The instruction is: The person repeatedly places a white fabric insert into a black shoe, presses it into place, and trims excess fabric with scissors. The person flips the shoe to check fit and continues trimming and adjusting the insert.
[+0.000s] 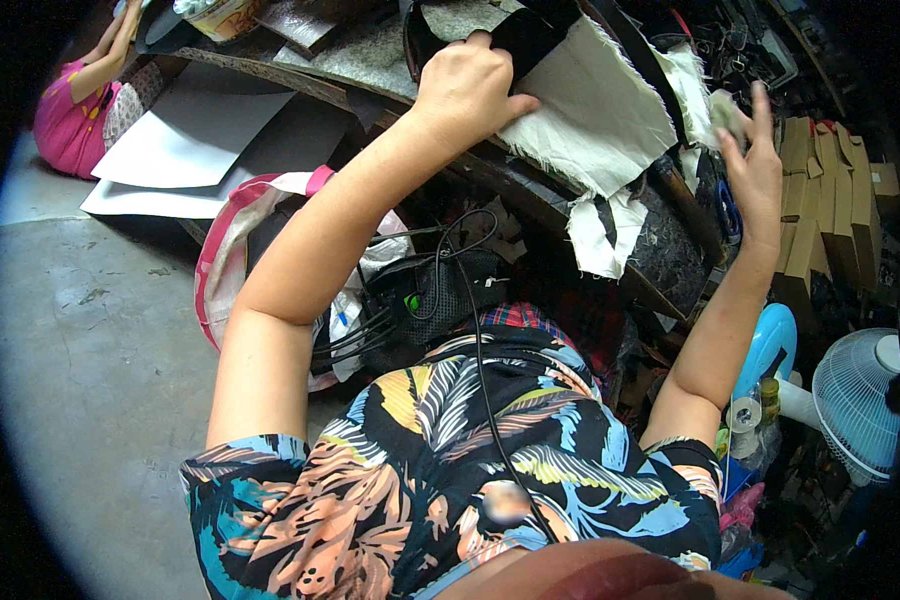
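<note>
My left hand (467, 85) rests at the top middle, its fingers curled over a black leather-like piece (523, 45). Its thumb lies along the edge of a frayed white cloth (600, 110), which is spread over the workbench. Out to the right, my right hand (755, 180) is raised with the index finger pointing up. Between its thumb and fingers is a pale grey-green pad (727, 115), blurred, so its exact kind is unclear. A torn white scrap (607, 232) hangs below the cloth at the bench edge.
White sheets (185, 140) lie at the left, beside another person in pink (70, 120). A pink-rimmed bag (210, 265) and a black mesh bag (440, 290) with cables sit below the bench. Flat cardboard boxes (830, 190) and a fan (858, 400) stand at the right.
</note>
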`<state>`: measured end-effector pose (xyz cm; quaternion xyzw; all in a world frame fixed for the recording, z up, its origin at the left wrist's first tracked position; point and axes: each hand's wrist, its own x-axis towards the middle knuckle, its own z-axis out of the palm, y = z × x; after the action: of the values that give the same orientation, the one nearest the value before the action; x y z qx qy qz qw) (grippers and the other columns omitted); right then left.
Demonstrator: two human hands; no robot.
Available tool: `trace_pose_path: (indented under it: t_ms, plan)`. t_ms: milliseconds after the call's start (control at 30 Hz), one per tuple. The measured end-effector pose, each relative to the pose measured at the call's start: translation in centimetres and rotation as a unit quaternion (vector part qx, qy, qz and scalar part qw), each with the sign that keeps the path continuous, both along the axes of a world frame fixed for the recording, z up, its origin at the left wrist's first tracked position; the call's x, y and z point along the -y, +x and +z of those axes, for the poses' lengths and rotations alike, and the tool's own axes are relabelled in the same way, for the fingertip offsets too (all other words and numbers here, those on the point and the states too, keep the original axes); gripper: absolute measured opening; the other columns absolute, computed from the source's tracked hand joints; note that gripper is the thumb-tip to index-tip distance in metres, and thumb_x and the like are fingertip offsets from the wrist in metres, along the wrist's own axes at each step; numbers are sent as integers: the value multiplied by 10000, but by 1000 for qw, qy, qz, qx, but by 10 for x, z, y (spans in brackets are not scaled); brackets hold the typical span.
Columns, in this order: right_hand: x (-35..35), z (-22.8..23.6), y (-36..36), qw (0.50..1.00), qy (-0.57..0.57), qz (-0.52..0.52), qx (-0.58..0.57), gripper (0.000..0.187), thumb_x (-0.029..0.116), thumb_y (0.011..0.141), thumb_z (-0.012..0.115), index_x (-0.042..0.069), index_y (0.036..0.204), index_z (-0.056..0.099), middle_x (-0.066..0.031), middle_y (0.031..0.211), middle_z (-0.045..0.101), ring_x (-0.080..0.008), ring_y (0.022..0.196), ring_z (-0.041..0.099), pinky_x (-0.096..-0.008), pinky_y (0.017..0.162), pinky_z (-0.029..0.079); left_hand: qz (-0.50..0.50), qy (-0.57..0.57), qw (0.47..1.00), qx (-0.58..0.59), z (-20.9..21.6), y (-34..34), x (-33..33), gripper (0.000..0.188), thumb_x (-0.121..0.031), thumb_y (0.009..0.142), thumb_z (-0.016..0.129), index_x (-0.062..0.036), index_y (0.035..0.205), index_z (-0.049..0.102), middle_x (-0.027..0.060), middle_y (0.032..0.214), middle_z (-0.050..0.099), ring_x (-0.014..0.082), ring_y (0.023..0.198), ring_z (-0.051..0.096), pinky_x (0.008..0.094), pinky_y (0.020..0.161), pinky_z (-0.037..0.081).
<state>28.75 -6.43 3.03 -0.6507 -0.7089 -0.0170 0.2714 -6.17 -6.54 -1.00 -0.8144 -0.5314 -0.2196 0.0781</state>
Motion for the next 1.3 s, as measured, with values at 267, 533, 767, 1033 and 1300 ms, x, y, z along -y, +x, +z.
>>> trace_pose_path:
  t_ms: [267,533,767,1033,1300]
  plan:
    - [30,-1,-96,936,68,299,-176,383,-99,799,550,63,1111,701,-98,1112,727,-223,1016,696,-362,909,545,-18,-18,1000,-13,-1,-7,-5,252,-280,790,677,-32,797,717,187,829,652,362,817,684,452,789,558]
    - [28,-58,-166,925,49,373,-54,222,3,839,640,54,1050,593,-142,1027,691,-323,1017,674,-412,879,547,-6,-63,998,24,1,-28,-23,254,-216,795,643,15,846,735,226,867,711,387,842,708,483,835,563]
    - [31,-58,-167,920,89,379,-40,230,11,834,673,48,1052,607,-127,1055,705,-307,1035,679,-402,895,555,-66,-85,994,1,8,-24,-8,493,-459,769,773,24,861,727,231,890,690,371,877,701,428,813,572]
    - [29,-65,-167,913,102,390,-54,203,5,832,672,70,1018,623,-77,1164,714,-288,1041,679,-389,898,559,-109,-67,991,30,6,-33,-4,304,-289,804,732,8,872,729,201,900,678,362,899,688,440,833,565]
    - [31,-53,-173,920,87,382,6,244,-9,788,675,95,1004,625,-59,1136,715,-271,1045,660,-385,922,533,-23,-73,994,82,5,-37,-12,237,-188,891,619,25,935,714,242,904,695,399,912,690,473,854,546]
